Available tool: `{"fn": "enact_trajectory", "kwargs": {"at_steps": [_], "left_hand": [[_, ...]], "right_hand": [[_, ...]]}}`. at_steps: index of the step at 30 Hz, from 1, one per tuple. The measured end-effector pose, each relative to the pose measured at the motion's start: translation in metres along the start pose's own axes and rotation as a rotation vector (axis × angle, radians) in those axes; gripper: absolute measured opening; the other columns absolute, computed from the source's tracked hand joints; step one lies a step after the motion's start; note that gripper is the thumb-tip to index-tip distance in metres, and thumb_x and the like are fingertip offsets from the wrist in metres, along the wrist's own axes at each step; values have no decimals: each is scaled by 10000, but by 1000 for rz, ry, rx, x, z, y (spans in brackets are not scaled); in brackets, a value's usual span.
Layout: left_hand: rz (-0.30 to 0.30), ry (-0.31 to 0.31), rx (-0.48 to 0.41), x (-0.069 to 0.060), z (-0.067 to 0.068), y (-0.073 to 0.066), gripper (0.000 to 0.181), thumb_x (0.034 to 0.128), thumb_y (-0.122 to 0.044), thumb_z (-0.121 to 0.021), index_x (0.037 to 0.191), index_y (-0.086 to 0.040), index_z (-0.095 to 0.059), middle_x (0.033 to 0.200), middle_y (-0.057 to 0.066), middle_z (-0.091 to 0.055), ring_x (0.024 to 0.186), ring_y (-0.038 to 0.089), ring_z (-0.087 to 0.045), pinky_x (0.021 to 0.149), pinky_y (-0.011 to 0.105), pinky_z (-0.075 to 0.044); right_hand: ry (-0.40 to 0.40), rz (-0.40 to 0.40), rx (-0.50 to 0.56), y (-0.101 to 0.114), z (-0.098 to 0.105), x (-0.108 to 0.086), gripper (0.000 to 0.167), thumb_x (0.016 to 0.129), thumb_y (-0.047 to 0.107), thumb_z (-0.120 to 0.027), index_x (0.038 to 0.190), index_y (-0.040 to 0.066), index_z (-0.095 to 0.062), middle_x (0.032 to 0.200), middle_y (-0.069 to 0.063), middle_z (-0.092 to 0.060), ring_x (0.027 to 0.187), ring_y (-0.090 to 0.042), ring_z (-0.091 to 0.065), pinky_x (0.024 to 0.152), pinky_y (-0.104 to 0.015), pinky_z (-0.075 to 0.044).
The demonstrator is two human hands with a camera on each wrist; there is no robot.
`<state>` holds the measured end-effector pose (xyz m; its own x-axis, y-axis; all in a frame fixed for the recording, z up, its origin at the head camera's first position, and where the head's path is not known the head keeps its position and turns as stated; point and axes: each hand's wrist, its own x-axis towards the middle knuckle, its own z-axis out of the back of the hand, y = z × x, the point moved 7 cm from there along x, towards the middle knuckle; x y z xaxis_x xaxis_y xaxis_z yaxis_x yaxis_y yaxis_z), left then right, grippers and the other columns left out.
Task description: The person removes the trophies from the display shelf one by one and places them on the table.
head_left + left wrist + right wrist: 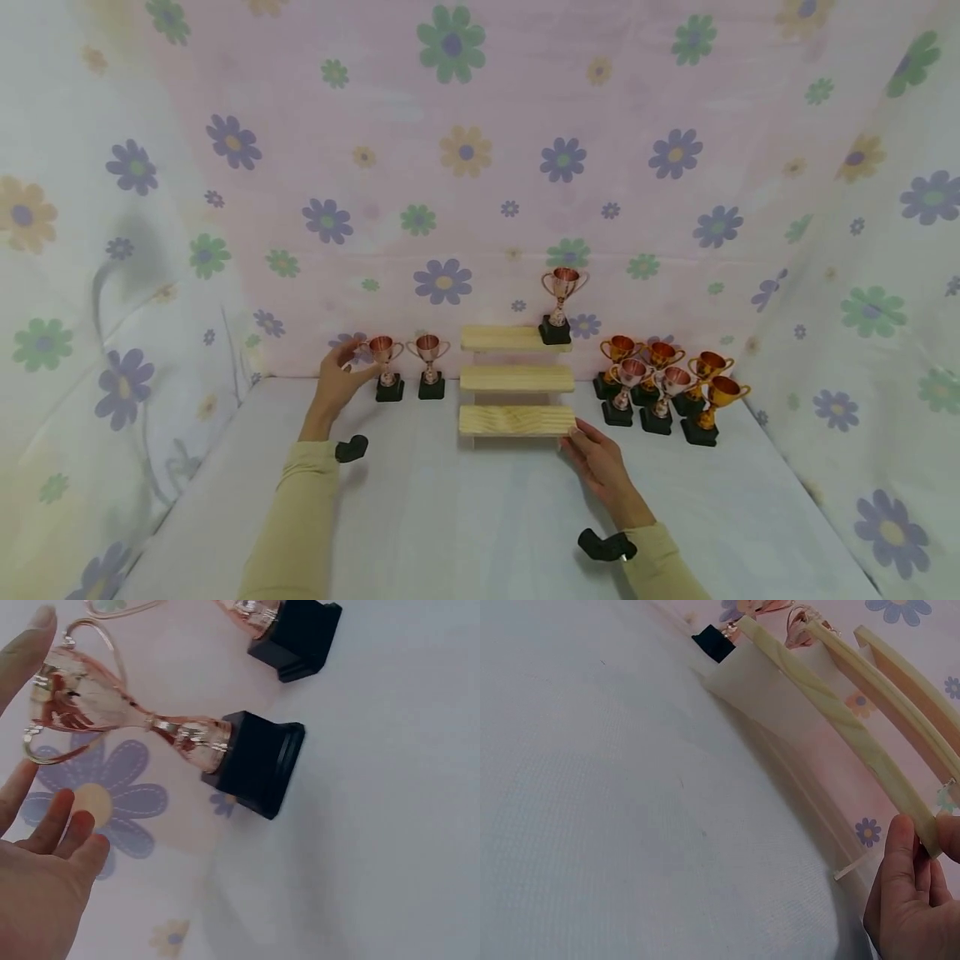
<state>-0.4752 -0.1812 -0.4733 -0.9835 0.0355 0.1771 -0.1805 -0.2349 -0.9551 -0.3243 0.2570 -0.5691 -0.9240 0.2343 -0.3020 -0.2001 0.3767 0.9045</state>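
In the head view, my left hand (339, 385) is at a rose-gold trophy cup (382, 350) with a black base. The left wrist view shows its thumb and fingers spread about the bowl of this trophy (90, 697), near the handles, not curled round it. A second rose-gold trophy (428, 354) stands just to the right. My right hand (600, 462) pinches the right end of the lowest step of a three-tier wooden display stand (517, 421); thumb and fingers lie on either side of the board (855, 735). Another rose-gold trophy (558, 300) stands on the top step, at its right end.
Right of the stand, several trophies in gold (705, 408) and rose gold (660, 400) stand close together on the white table (465, 533). A flower-patterned cloth (450, 208) hangs behind and along both sides. Each wrist wears a black device (606, 546).
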Motion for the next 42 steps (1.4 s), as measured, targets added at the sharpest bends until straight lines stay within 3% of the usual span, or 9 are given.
{"fn": "enact_trajectory", "kwargs": {"at_steps": [6, 11, 14, 19, 23, 27, 30, 33, 42], "left_hand": [[-127, -102, 13, -2, 10, -34, 790, 860, -103, -810, 1520, 6, -389, 1580, 206, -371, 1455, 413, -301, 1258, 544, -227], [-297, -145, -44, -4, -1, -97, 650, 864, -57, -796, 1432, 47, -495, 1513, 209, -447, 1408, 421, -368, 1230, 551, -290], [-389, -119, -106, -5, -27, -133, 594, 863, 0, -780, 1389, 90, -519, 1462, 246, -487, 1368, 441, -413, 1200, 576, -332], [-457, 40, -173, -10, -100, -170, 660, 868, 34, -767, 1435, 106, -437, 1453, 307, -441, 1368, 463, -398, 1184, 586, -349], [-427, 152, -160, -9, -155, -185, 745, 889, -55, -781, 1510, 31, -378, 1524, 263, -391, 1428, 416, -358, 1209, 517, -348], [-312, 247, -155, 4, -193, -191, 836, 873, -127, -816, 1562, -69, -346, 1587, 166, -351, 1471, 342, -327, 1222, 454, -344], [-219, 307, -183, 15, -212, -195, 893, 853, -136, -836, 1583, -124, -322, 1592, 124, -351, 1476, 317, -329, 1226, 442, -339], [-162, 305, -223, 23, -225, -199, 895, 848, -116, -833, 1583, -132, -323, 1565, 132, -381, 1460, 321, -351, 1219, 439, -350], [-170, 272, -206, 25, -259, -210, 742, 893, -142, -788, 1527, -65, -410, 1473, 183, -480, 1355, 337, -479, 1101, 424, -493]], "right_hand": [[-1, -6, -10, 0, 2, 0, 517, 1072, 107, -510, 1544, -32, -349, 1516, -250, -419, 1016, -73, -658, 972, -227, -559], [0, 10, -13, 2, 3, -1, 514, 1068, 89, -512, 1536, -54, -350, 1505, -265, -425, 1003, -69, -661, 966, -225, -562], [0, 15, -16, 2, 3, 0, 517, 1068, 87, -513, 1535, -59, -348, 1505, -271, -426, 999, -69, -665, 967, -226, -561], [4, 11, -11, 3, 3, 2, 510, 1070, 90, -509, 1537, -47, -356, 1514, -272, -421, 997, -66, -670, 966, -228, -562], [15, 19, -9, 4, 2, 3, 505, 1068, 85, -512, 1530, -52, -363, 1492, -260, -438, 988, -62, -673, 959, -223, -564], [32, 32, -8, 4, 1, 3, 513, 1066, 79, -512, 1527, -75, -349, 1466, -253, -454, 987, -57, -672, 962, -217, -560], [43, 32, -3, 4, 0, 2, 520, 1066, 78, -513, 1529, -83, -340, 1469, -252, -451, 995, -59, -670, 967, -216, -556], [43, 22, 1, 2, -1, 0, 523, 1066, 79, -513, 1532, -79, -336, 1489, -263, -433, 1002, -68, -669, 969, -222, -558], [24, -10, -9, 1, 0, 0, 514, 1070, 86, -504, 1545, -37, -349, 1525, -257, -409, 1052, -104, -653, 984, -251, -557]]}}
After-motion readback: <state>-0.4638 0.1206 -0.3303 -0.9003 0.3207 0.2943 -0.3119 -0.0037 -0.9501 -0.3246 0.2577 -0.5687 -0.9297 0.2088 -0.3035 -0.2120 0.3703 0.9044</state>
